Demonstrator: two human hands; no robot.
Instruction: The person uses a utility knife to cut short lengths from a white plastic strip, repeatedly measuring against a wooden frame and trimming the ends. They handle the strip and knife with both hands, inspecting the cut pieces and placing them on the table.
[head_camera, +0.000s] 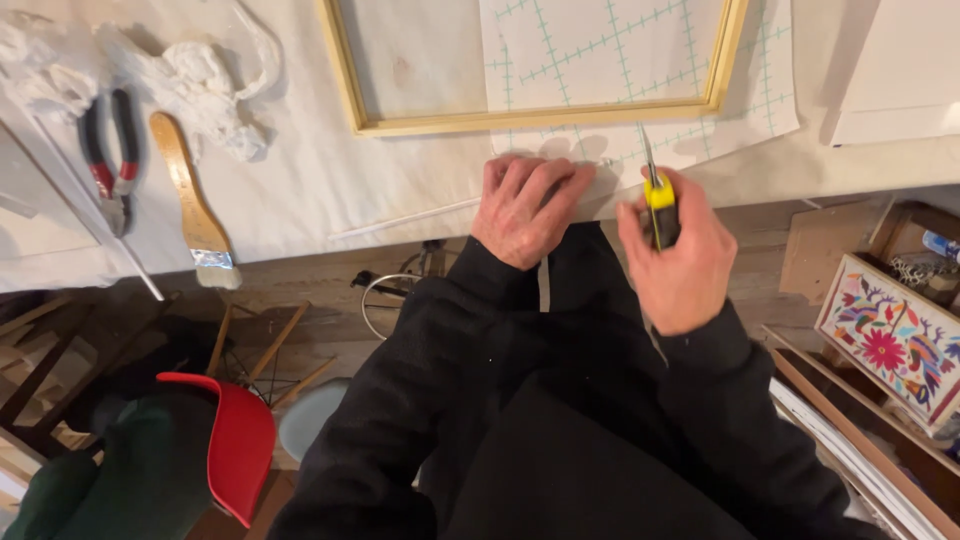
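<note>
utility knife: yellow-and-black handle, thin blade extended, pointing far, tip near the frame's near rail | white sheet: pale green grid lines, flat on the table, partly under the wooden frame, near edge at table's near side

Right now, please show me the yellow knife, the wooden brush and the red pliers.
yellow knife (660, 208), head view, on its yellow handle.
wooden brush (188, 190), head view, middle of handle.
red pliers (108, 165), head view, on red grips.
</note>
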